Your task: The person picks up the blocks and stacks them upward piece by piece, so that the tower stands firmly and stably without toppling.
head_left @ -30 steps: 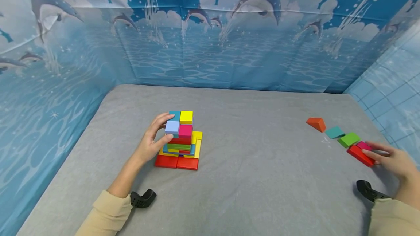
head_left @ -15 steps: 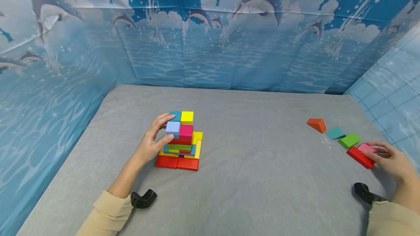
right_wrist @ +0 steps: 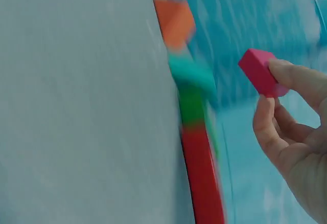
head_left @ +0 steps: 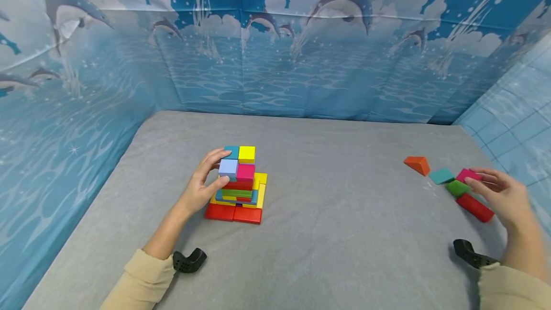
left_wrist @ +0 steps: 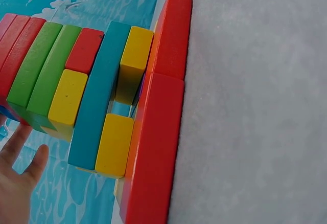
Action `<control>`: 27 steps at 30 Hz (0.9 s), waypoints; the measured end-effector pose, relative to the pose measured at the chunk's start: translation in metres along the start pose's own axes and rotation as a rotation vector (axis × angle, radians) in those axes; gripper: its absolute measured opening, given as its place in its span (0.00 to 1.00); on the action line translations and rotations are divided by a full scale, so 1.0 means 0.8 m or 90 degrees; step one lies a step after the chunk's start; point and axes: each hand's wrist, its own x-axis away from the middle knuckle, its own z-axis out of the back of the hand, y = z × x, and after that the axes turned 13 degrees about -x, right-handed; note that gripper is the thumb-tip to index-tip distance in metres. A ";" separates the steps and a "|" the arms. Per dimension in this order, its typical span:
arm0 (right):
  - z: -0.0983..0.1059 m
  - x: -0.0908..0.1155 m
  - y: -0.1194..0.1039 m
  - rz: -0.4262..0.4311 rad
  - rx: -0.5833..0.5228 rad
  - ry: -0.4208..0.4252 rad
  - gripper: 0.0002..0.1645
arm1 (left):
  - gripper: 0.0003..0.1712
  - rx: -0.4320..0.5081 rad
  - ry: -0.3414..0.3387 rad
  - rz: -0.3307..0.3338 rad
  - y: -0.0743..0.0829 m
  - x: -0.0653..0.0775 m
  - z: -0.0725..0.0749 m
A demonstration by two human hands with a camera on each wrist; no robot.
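On the left of the table stands a tower of coloured blocks point(head_left: 238, 193), its base made of red blocks point(head_left: 247, 215). My left hand point(head_left: 200, 185) rests against the tower's upper left side, thumb toward the front and fingers toward the back. In the left wrist view, the tower's lower layers show yellow, blue-green, green and red blocks. My right hand point(head_left: 501, 195) pinches a small pink block point(right_wrist: 259, 71) between thumb and fingertips, held up off the table. Below it lie a red block point(head_left: 475, 207) and a green block point(head_left: 457, 188).
Farther along the right-hand row are a teal block point(head_left: 441, 176) and an orange wedge-shaped block point(head_left: 416, 165). Grey cloth point(head_left: 336, 214) covers the table. Blue dolphin-print curtains point(head_left: 280, 71) hang behind and at the left. Black wrist mounts point(head_left: 189, 260) sit beside both sleeves.
My right hand has lifted the pink block from the red block and carried it away from me, over the green one. My left hand stays at the tower.
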 end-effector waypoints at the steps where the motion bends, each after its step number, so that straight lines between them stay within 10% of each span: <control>1: -0.009 0.003 -0.015 0.012 -0.011 -0.032 0.20 | 0.32 0.001 0.001 0.000 0.000 0.000 0.000; 11: -0.112 0.019 -0.089 0.134 -0.021 -0.290 0.24 | 0.31 -0.004 -0.001 -0.008 0.000 0.001 0.001; 27: -0.167 0.024 -0.114 0.101 -0.063 -0.348 0.31 | 0.31 -0.010 -0.001 0.005 -0.002 0.000 -0.001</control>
